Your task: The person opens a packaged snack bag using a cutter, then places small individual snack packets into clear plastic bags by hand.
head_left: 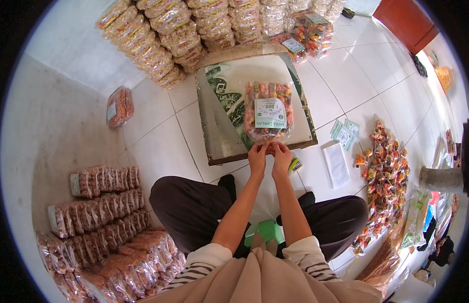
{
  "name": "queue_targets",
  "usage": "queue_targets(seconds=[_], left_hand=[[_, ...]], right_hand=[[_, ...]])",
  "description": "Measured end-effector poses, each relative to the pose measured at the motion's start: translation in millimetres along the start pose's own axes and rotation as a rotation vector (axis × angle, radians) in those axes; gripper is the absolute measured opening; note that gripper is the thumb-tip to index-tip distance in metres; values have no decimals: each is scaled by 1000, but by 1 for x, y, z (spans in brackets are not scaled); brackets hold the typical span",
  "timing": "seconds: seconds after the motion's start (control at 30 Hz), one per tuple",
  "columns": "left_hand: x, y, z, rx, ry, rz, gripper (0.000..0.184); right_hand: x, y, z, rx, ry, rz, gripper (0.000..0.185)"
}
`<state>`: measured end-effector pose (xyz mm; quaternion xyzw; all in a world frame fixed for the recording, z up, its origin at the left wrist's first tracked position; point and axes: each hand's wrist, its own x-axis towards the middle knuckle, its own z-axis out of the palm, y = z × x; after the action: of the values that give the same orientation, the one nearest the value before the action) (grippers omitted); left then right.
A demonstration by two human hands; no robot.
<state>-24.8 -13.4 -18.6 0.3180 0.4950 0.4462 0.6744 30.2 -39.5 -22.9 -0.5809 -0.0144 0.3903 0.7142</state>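
Note:
A clear plastic bag (268, 112) of small red and orange packets lies on a low board-topped table (219, 146), its white and green label upside down to me. At the bag's near edge, my left hand (257, 152) and my right hand (280, 151) meet, fingertips closed on the gathered plastic. Both hands are at the table's front edge. Just right of my right hand a small green and black object (295, 164) is on the floor. A green object (269, 231) sits between my legs.
Stacked snack bags (163, 30) line the far wall. Bagged brown goods (108, 227) fill the lower left, one bag (120, 106) by the wall. To the right lie green labels (345, 134), white plastic sheets (336, 164) and a long pile of small packets (383, 187).

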Motion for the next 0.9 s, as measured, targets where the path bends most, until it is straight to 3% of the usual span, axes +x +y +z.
queue_targets(seconds=[0.03,0.37,0.63,0.9], left_hand=[[2,-3,-3,-4,-16,-9,20],[5,-1,-4,32,-2,-90,14],[13,5,-3,22,-4,-149,13],[7,8,11,8,85,-206,13]], right_hand=[[0,0,-2,-121,-39,5,17],[9,2,-3,-121,-63,122,17],[5,-22,-1,131,-229,224,15],[16,-1,-9,3,0,134,10]])
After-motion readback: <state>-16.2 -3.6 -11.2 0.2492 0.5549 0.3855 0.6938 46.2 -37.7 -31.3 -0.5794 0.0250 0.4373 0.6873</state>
